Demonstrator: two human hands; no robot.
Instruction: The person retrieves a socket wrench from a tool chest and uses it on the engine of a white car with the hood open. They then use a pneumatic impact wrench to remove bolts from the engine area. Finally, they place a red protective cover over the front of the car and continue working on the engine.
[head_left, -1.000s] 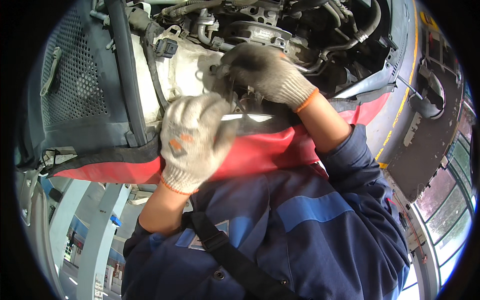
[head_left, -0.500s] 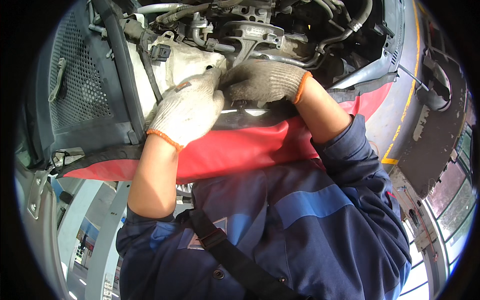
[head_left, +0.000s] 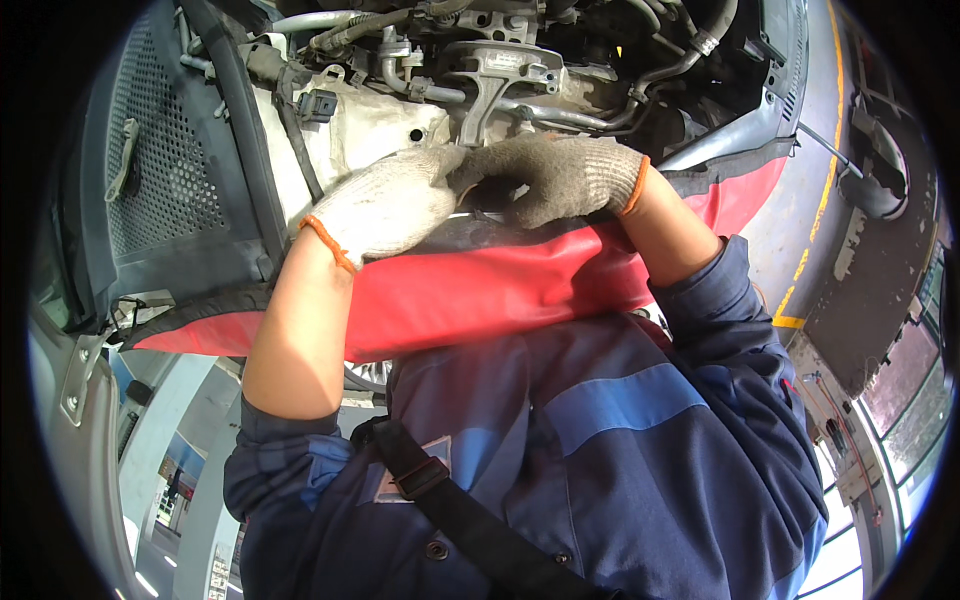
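Both my hands wear off-white knit gloves with orange cuffs and meet over the near edge of an open engine bay. My left hand (head_left: 398,203) is closed, back up, its fingertips meeting those of the other hand. My right hand (head_left: 562,180), its glove grimy, curls with thumb and fingers brought together, leaving a small gap. Whatever lies between the fingertips is hidden. Just beyond the hands are a pale inner body panel (head_left: 372,130) with a round dark hole and a grey metal bracket (head_left: 487,95). Below them lies a red fender cover (head_left: 490,295) with a black border.
A black perforated grille panel (head_left: 165,150) stands at the left. Metal pipes (head_left: 570,117) and hoses cross the engine bay. A black connector (head_left: 318,106) sits on the pale panel. To the right, the grey floor (head_left: 775,240) bears a yellow line (head_left: 812,225).
My right hand has shifted right and slightly nearer, and its curled fingers show more. My left hand has moved slightly right, uncovering the hole in the pale panel.
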